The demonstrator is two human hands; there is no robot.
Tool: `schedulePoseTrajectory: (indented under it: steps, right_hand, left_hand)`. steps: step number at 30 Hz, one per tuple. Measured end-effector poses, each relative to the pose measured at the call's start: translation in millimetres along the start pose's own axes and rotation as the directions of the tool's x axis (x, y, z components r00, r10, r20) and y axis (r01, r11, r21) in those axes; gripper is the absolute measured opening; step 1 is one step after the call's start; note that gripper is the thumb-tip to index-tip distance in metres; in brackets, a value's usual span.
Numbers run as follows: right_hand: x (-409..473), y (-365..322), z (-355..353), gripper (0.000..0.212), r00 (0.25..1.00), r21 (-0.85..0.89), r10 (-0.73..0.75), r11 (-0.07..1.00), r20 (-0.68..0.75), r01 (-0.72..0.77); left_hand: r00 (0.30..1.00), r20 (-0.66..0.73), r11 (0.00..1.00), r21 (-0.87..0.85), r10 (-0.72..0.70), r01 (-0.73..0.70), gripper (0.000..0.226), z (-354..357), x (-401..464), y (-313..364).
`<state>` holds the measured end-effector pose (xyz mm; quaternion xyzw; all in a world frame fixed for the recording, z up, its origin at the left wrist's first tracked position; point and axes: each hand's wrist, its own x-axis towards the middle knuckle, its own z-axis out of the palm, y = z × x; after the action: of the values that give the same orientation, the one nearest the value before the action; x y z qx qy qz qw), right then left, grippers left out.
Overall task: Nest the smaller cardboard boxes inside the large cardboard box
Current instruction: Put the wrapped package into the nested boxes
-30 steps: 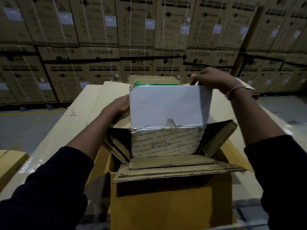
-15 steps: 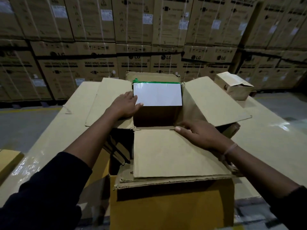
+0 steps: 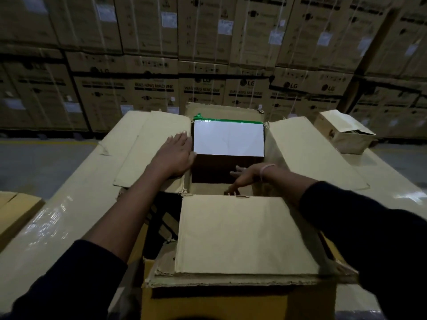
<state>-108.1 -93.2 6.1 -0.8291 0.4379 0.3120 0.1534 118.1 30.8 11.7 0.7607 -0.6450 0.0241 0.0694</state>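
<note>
The large cardboard box (image 3: 245, 232) stands open in front of me, its four flaps spread outward. Inside it, at the far side, a white-faced flap (image 3: 228, 140) with green tape along its top edge belongs to a smaller box sitting down in the cavity. My left hand (image 3: 176, 155) lies flat, fingers apart, on the large box's left flap beside the opening. My right hand (image 3: 246, 177) reaches down into the opening with fingers spread and holds nothing. A small brown cardboard box (image 3: 344, 132) with a raised flap sits on the surface at the far right.
The large box rests against a long, plastic-wrapped carton (image 3: 57, 215) that serves as the work surface. A yellowish box corner (image 3: 16, 211) shows at the left. Stacked washing-machine cartons (image 3: 208, 65) form a wall behind, across grey floor (image 3: 34, 162).
The white-topped box went down into the large box. My right hand left the near flap and moved into the opening. My left hand stays on the left flap.
</note>
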Motion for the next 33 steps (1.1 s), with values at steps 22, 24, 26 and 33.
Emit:
schedulePoseTrajectory:
  steps: [22, 24, 26, 33]
  right_hand:
    - [59.9, 57.6, -98.3, 0.11, 0.587, -0.105, -0.062, 0.994, -0.807, -0.039]
    - [83.8, 65.1, -115.6, 0.107, 0.616, -0.054, -0.018, 0.998, -0.787, -0.039]
    - [110.5, 72.1, -114.2, 0.116, 0.714, -0.016, 0.038, 0.998, -0.699, -0.068]
    - [132.7, 85.5, -128.1, 0.132, 0.811, 0.015, 0.068, 0.997, -0.582, -0.073]
  left_hand:
    - [0.997, 0.002, 0.995, 0.065, -0.079, 0.079, 0.06, -5.6, 41.5, -11.9]
    - [0.996, 0.003, 0.993, 0.078, -0.09, 0.089, 0.06, -5.5, 39.6, -11.6]
    - [0.995, -0.005, 0.991, 0.089, -0.097, 0.097, 0.06, -4.8, 40.1, -10.2]
    - [0.996, -0.013, 0.992, 0.088, -0.09, 0.091, 0.061, 1.3, 49.7, -4.9]
